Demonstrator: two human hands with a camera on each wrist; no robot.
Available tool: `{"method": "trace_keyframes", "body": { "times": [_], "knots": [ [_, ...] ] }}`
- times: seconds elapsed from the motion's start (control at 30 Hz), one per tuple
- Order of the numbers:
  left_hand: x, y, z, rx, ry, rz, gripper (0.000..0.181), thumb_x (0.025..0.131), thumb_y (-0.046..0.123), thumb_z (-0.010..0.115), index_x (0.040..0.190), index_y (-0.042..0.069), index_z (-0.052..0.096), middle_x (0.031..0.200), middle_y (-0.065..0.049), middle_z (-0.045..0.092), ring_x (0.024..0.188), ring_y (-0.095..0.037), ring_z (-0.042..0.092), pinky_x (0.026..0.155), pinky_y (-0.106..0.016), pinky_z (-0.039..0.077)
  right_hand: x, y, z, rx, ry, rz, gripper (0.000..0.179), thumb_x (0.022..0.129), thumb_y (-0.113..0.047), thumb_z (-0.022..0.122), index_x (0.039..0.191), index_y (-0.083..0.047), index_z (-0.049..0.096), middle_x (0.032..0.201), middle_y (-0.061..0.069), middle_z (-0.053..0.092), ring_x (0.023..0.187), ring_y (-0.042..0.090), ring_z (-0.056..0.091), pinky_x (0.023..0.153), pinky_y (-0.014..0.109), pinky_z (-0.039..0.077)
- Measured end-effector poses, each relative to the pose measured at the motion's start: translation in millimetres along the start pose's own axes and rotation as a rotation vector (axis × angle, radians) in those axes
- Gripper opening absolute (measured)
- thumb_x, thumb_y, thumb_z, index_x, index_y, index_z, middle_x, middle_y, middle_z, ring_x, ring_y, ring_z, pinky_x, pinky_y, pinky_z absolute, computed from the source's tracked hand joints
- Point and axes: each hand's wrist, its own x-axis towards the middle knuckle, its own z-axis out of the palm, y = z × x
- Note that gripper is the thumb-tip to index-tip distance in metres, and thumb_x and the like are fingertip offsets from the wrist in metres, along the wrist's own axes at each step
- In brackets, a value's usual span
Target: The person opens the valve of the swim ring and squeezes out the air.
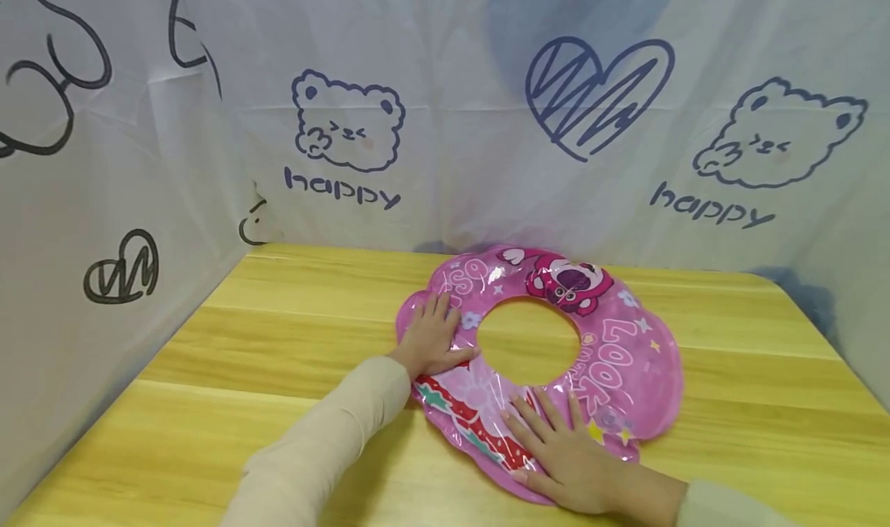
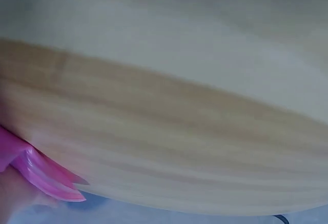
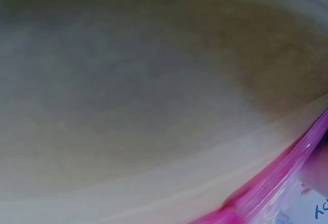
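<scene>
A pink inflatable swim ring [image 1: 653,365] with a printed bear and the word "LOOK" lies flat on the wooden table, partly filled and wrinkled at its edges. My left hand [image 1: 433,337] rests on the ring's left side, fingers spread and pointing away. On its near side my right hand [image 1: 566,453] lies palm down with straight, spread fingers. In the left wrist view only a pink edge of the swim ring [image 2: 43,175] and part of the hand show at the lower left. The right wrist view catches a shiny strip of the swim ring [image 3: 277,183] at its lower right.
The yellow wood-grain table [image 1: 243,341] reaches back to a white cloth [image 1: 473,179] printed with bears, hearts and "happy". Another stretch of cloth hangs along the left side. The ring's far edge lies close to the back cloth.
</scene>
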Motion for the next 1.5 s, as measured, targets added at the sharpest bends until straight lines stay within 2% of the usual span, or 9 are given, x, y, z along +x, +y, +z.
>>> {"method": "trace_keyframes", "body": {
  "times": [0.2,0.4,0.53,0.67,0.8,1.1,1.17,1.33,1.5],
  "knots": [
    [1.2,-1.9,0.3,-0.011,-0.039,0.004,0.091,0.085,0.064,0.045,0.151,0.014,0.005,0.155,-0.021,-0.009,0.141,-0.044,-0.008,0.11,-0.066,0.002,1.3,1.3,2.7,-0.003,0.003,-0.026,0.063,0.095,-0.049,0.038,0.148,-0.017,0.023,0.156,0.011,0.017,0.142,0.041,0.01,0.102,0.072,0.001],
    [6.1,-1.7,-3.0,0.001,-0.115,0.008,0.086,0.086,0.064,0.042,0.151,0.017,0.011,0.156,-0.021,0.001,0.142,-0.043,-0.001,0.109,-0.068,0.004,0.8,1.1,0.6,0.022,-0.004,-0.013,0.063,0.095,-0.049,0.039,0.149,-0.019,0.023,0.156,0.011,0.017,0.142,0.041,0.009,0.103,0.072,-0.003],
    [7.7,1.2,-5.2,0.033,-0.167,-0.003,0.084,0.085,0.068,0.038,0.15,0.021,0.013,0.156,-0.018,0.004,0.143,-0.039,0.004,0.11,-0.067,0.005,-1.4,3.3,-1.6,0.036,-0.001,-0.022,0.063,0.096,-0.049,0.038,0.149,-0.02,0.021,0.156,0.011,0.016,0.142,0.042,0.008,0.105,0.057,-0.024],
    [1.6,6.8,-4.7,0.057,-0.157,-0.033,0.085,0.084,0.07,0.036,0.15,0.02,0.015,0.156,-0.019,0.009,0.142,-0.041,0.011,0.109,-0.067,0.009,-6.0,10.7,-5.9,-0.015,0.038,-0.07,0.063,0.095,-0.05,0.04,0.149,-0.022,0.023,0.155,0.009,0.021,0.14,0.042,0.015,0.102,0.032,-0.034],
    [-10.4,17.8,-2.8,0.028,-0.101,-0.075,0.086,0.085,0.071,0.035,0.149,0.015,0.021,0.153,-0.023,0.018,0.139,-0.045,0.018,0.108,-0.067,0.013,-12.7,20.0,-11.5,-0.085,0.109,-0.095,0.054,0.094,-0.044,0.045,0.143,-0.024,0.036,0.15,0.004,0.034,0.136,0.041,0.028,0.104,0.026,-0.031],
    [-32.1,41.6,-8.1,0.135,0.014,-0.085,0.088,0.082,0.076,0.033,0.137,0.007,0.041,0.131,-0.024,0.048,0.122,-0.041,0.045,0.103,-0.055,0.033,-19.1,20.9,-12.0,0.085,0.185,0.254,0.053,0.095,-0.04,0.045,0.135,-0.006,0.045,0.15,0.018,0.029,0.138,0.044,0.02,0.107,0.068,0.009],
    [-32.3,41.3,-7.7,0.19,0.042,-0.045,0.087,0.082,0.076,0.032,0.134,0.008,0.044,0.128,-0.02,0.051,0.12,-0.035,0.047,0.101,-0.052,0.036,-20.3,23.1,-10.0,0.111,0.199,0.338,0.065,0.094,-0.043,0.047,0.141,0.0,0.035,0.152,0.023,0.019,0.141,0.044,0.011,0.11,0.064,0.0],
    [-18.9,32.7,-3.8,0.297,0.077,0.027,0.096,0.079,0.08,0.029,0.145,0.01,0.029,0.148,-0.019,0.031,0.136,-0.037,0.031,0.109,-0.057,0.026,-21.8,30.7,-2.9,0.07,0.199,0.422,0.088,0.086,-0.054,0.053,0.144,0.005,0.023,0.153,0.028,0.004,0.141,0.045,-0.007,0.108,0.058,-0.019],
    [-0.6,21.7,-3.0,0.262,0.056,0.047,0.11,0.071,0.085,0.035,0.151,0.014,0.009,0.156,-0.02,0.005,0.143,-0.041,0.005,0.111,-0.064,0.01,-18.9,32.3,-2.1,0.053,0.173,0.399,0.087,0.084,-0.056,0.055,0.143,0.004,0.028,0.152,0.028,0.007,0.138,0.051,-0.001,0.105,0.069,-0.007]
  ]
}}
